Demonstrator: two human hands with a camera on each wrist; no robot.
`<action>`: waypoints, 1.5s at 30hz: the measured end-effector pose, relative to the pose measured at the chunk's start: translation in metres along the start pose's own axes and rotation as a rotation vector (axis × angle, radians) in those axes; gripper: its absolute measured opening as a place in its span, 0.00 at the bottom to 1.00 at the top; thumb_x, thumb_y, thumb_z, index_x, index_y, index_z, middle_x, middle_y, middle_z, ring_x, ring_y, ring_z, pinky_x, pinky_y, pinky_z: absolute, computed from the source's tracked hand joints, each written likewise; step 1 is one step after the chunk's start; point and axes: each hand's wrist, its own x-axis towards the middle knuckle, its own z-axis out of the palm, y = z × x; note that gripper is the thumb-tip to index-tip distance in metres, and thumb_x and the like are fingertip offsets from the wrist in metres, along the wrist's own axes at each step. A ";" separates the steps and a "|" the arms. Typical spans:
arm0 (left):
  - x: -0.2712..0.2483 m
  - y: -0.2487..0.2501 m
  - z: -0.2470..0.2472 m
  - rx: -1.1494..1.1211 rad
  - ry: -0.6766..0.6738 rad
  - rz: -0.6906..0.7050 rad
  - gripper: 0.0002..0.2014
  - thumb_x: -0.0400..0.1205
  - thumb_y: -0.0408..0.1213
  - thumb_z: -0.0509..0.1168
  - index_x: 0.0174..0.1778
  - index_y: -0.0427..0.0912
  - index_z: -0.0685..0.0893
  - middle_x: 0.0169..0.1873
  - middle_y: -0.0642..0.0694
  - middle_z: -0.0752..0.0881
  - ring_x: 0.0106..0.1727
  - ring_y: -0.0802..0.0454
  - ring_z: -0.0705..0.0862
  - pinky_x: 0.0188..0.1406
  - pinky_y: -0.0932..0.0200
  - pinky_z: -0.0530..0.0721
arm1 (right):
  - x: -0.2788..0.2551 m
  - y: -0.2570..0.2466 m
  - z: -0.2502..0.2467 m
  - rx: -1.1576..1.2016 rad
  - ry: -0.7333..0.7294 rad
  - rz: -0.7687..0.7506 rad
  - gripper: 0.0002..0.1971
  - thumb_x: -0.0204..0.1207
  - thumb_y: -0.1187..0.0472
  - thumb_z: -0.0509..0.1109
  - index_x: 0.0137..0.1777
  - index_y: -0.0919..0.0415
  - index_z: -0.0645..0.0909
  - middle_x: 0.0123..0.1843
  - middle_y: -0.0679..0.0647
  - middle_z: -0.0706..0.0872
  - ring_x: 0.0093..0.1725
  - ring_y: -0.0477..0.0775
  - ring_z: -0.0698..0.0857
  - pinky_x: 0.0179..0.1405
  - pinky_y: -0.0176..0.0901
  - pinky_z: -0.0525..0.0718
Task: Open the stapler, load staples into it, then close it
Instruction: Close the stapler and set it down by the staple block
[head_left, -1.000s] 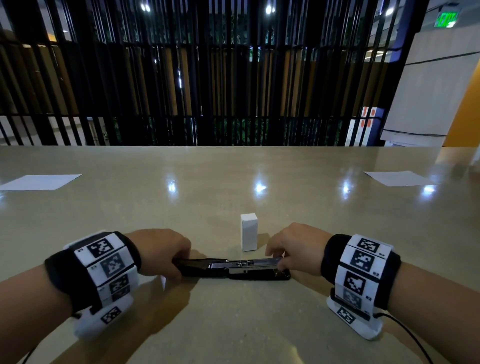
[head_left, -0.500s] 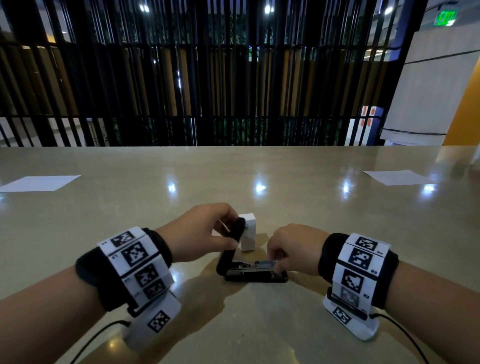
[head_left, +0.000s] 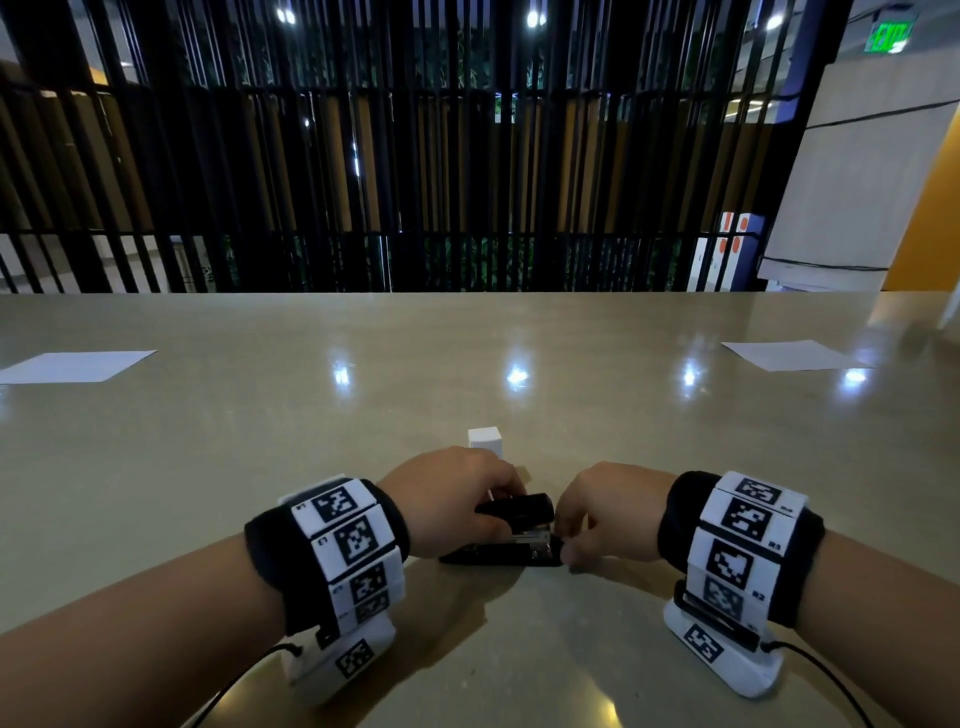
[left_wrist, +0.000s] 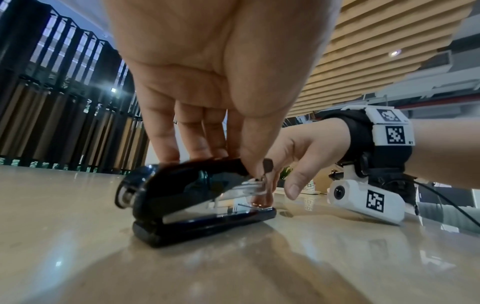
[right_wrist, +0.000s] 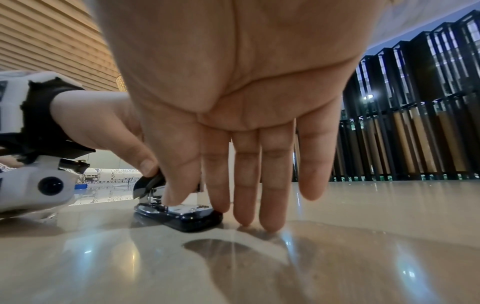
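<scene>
A black stapler (head_left: 511, 545) lies on the table close in front of me, its front end pointing right. My left hand (head_left: 501, 499) pinches its top cover (left_wrist: 197, 174) between thumb and fingers, with the cover lowered almost onto the metal magazine (left_wrist: 246, 188). My right hand (head_left: 569, 538) is at the front end with straight fingers. One fingertip (left_wrist: 259, 198) touches the base under the magazine, and the thumb (left_wrist: 293, 185) hangs free. A small white staple box (head_left: 484, 441) stands upright just behind the stapler, partly hidden by my left hand.
The glossy beige table (head_left: 467, 364) stretches far ahead. One white paper sheet (head_left: 78, 366) lies at the far left and another (head_left: 789, 356) at the far right. A black slatted railing (head_left: 467, 182) stands behind the far edge.
The top cover lay flat open to the left, then stood upright. My left hand has now swung it over and down onto the magazine. My right hand stayed at the front end.
</scene>
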 end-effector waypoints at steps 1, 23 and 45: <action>0.001 0.001 0.000 0.024 -0.015 0.000 0.18 0.78 0.47 0.67 0.64 0.54 0.81 0.58 0.53 0.85 0.57 0.53 0.84 0.56 0.52 0.84 | -0.001 0.001 0.000 -0.002 -0.012 -0.009 0.17 0.77 0.49 0.69 0.62 0.55 0.86 0.58 0.52 0.88 0.56 0.54 0.86 0.45 0.40 0.75; -0.002 -0.008 -0.004 0.046 -0.156 0.026 0.23 0.79 0.37 0.66 0.70 0.57 0.78 0.63 0.54 0.84 0.61 0.53 0.84 0.59 0.57 0.82 | -0.003 0.004 0.006 -0.184 -0.140 -0.060 0.17 0.75 0.46 0.68 0.56 0.58 0.84 0.57 0.60 0.85 0.55 0.62 0.85 0.49 0.53 0.82; 0.024 -0.016 -0.026 0.444 -0.076 0.056 0.36 0.77 0.23 0.57 0.75 0.64 0.67 0.84 0.51 0.52 0.82 0.45 0.60 0.75 0.43 0.69 | -0.003 -0.012 -0.008 0.082 0.138 -0.057 0.29 0.76 0.50 0.70 0.76 0.45 0.66 0.69 0.48 0.81 0.56 0.50 0.82 0.58 0.43 0.80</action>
